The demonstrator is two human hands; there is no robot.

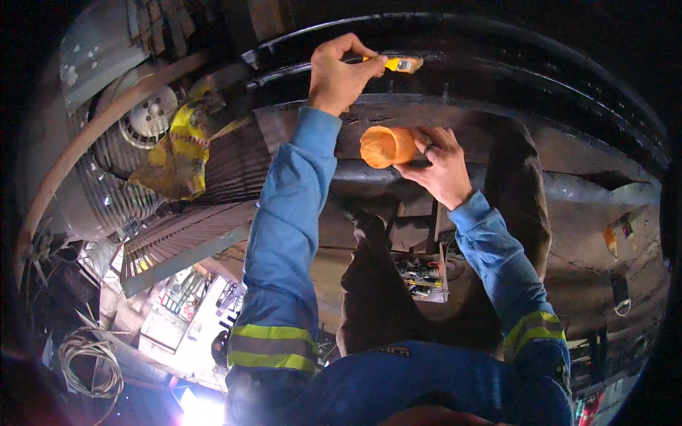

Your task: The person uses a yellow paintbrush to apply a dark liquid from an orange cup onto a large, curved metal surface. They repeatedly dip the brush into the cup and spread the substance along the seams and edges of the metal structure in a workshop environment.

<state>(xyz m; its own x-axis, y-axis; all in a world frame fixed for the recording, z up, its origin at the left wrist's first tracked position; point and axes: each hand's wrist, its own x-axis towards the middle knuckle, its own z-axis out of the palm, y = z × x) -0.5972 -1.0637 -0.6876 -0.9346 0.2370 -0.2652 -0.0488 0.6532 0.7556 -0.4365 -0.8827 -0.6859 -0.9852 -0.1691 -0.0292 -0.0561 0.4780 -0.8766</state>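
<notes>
My left hand (339, 79) is raised at the top middle, closed on the yellow handle of a paintbrush (405, 64). The brush points right, its bristles against or just in front of a long dark curved metal beam (490, 67) with a glossy surface; whether they touch I cannot tell. Lower and to the right, my right hand (444, 169) grips an orange cup (402, 145) from its right side. The cup is tilted, its mouth facing left, and its inner wall shows orange. Any liquid in it cannot be made out.
A yellow cloth (186, 153) hangs beside a ribbed grey motor (117, 167) at the left. A brown pipe (106, 124) curves past them. Below my hands runs a grey horizontal tube (568, 189). A box of tools (424, 278) lies between my legs. Coiled cable (92, 366) hangs lower left.
</notes>
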